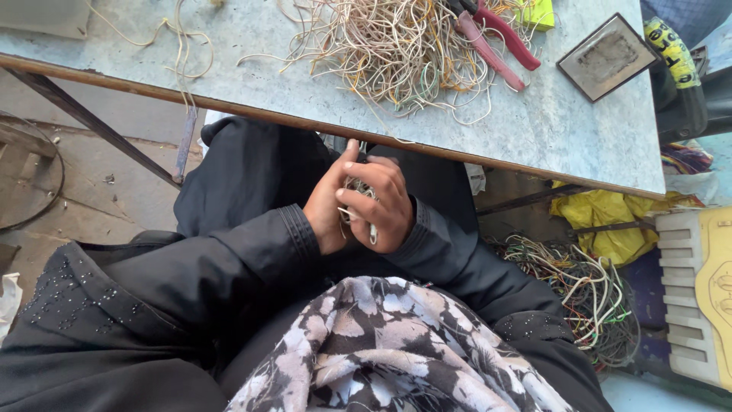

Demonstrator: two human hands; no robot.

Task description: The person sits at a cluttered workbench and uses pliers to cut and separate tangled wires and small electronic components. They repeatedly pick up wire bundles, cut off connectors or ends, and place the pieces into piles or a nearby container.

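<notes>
A small wire bundle (355, 189) is held over the lap, below the table (579, 130) edge. Left hand (329, 207) cups it; right hand (386, 204) fingers are pinched on the strands. Sorting appears in hand; finer strand separation is judged necessary.

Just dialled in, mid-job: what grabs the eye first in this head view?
First, the two hands clasped together in the lap below the table edge: the left hand and right hand close round a small bundle of thin wires. Next, the big tangle of pale wires on the grey table, with red-handled pliers at its right. Another heap of coloured wires lies on the floor at right.
</notes>
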